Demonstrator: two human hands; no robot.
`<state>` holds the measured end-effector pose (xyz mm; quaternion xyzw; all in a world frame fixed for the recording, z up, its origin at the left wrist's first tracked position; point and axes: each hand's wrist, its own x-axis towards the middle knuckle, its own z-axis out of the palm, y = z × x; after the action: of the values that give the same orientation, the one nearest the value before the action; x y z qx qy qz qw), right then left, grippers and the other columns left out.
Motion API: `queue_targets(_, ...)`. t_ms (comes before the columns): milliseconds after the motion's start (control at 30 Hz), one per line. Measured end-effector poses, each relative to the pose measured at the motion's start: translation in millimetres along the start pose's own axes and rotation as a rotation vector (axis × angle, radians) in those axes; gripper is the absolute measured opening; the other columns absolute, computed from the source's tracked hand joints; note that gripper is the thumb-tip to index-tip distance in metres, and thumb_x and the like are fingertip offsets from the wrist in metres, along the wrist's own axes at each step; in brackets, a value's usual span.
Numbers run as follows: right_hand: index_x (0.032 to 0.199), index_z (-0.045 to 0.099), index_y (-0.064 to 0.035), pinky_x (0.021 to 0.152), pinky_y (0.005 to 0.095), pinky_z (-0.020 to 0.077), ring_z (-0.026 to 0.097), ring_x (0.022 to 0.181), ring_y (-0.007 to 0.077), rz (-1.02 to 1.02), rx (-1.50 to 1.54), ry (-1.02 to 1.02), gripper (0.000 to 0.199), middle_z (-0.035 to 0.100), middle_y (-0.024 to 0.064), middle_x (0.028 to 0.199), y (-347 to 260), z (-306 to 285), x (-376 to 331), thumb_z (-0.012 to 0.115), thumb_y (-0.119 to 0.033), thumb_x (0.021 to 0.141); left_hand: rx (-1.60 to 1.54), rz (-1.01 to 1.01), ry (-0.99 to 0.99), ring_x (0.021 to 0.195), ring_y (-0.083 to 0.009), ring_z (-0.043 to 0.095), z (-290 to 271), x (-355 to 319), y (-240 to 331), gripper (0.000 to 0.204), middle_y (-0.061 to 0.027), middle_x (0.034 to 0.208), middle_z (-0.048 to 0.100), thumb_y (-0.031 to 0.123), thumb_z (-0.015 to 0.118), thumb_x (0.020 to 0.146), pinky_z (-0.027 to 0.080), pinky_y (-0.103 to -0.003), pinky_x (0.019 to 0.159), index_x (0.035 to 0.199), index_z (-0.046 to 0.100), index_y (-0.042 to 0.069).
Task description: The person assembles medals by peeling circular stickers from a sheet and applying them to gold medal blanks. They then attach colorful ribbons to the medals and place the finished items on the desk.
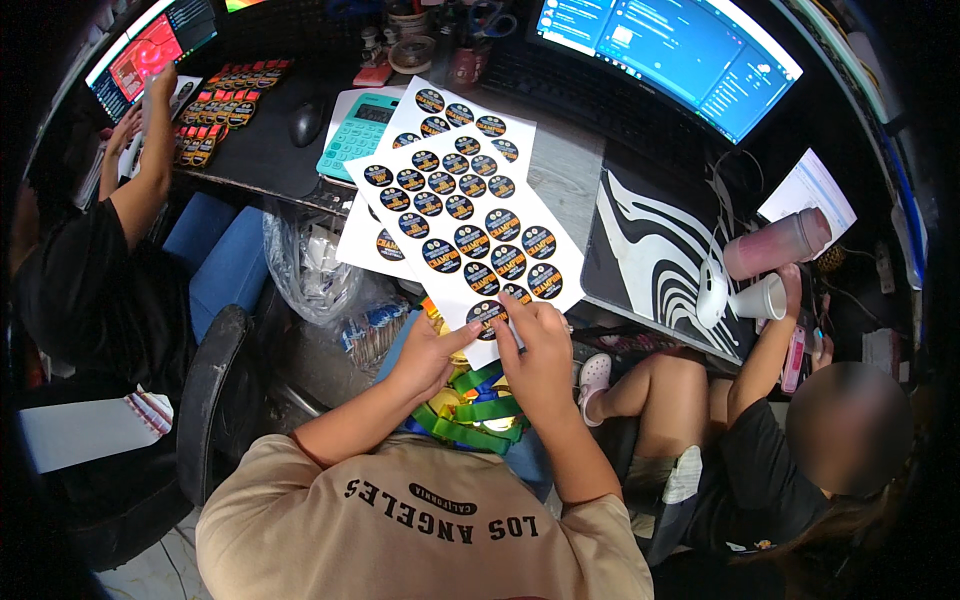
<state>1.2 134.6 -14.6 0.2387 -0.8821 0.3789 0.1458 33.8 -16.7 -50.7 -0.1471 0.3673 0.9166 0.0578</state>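
Observation:
A white sheet of round black stickers (455,235) with orange and white print spreads out before me, its far end lying over other sheets. My left hand (435,357) is closed on its near corner, the thumb beside a round sticker (487,318). From the other side my right hand (537,348) grips the same edge, fingertips at that sticker's right rim. Whether the sticker is lifted from its backing I cannot tell. Beneath my hands, medals with green, blue and yellow ribbons (475,412) rest on my lap.
Beyond the sheets lie a teal calculator (360,130) and a black mouse (305,122). To the right are a zebra-patterned mat (640,245), a white mouse (711,290), a pink shaker bottle (778,245) and a white cup (760,298). Co-workers sit on both sides. A clear plastic bag (318,262) hangs at left.

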Motion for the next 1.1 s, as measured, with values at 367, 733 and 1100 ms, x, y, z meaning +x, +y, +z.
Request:
queue_targets(367,0.103,0.073,-0.0036,0.073,0.0362,0.0460,0.059,0.080,0.0258,0.045,0.070,0.021,0.026,0.065,0.0085,0.089,1.9,-0.2,2.9,0.075,-0.005,0.077,0.023,0.014,-0.022,0.110,-0.0188,0.062,0.3,-1.1,0.4,0.049,-0.0118,0.123,0.061,-0.005,0.065,0.088,0.052,-0.034,0.094,0.131,0.046,0.002)
queue_targets(733,0.116,0.065,-0.0011,0.074,0.0380,0.0488,0.057,0.084,0.0285,-0.141,-0.240,0.023,0.036,0.062,0.0122,0.103,-3.1,11.9,-14.4,0.066,-0.002,0.080,0.038,0.019,-0.006,0.111,-0.0189,0.062,0.0,-0.5,0.4,0.050,-0.0112,0.124,0.061,-0.005,0.065,0.087,0.053,-0.034,0.093,0.133,0.045,0.003)
queue_targets(1100,0.116,0.066,-0.0009,0.072,0.0376,0.0481,0.056,0.082,0.0282,-0.175,-0.207,0.017,0.037,0.062,0.0123,0.104,0.0,10.6,-14.6,0.067,-0.001,0.079,0.035,0.028,-0.005,0.111,-0.0191,0.062,0.2,-0.7,0.4,0.049,-0.0112,0.124,0.061,-0.006,0.064,0.088,0.053,-0.034,0.094,0.132,0.046,0.003)
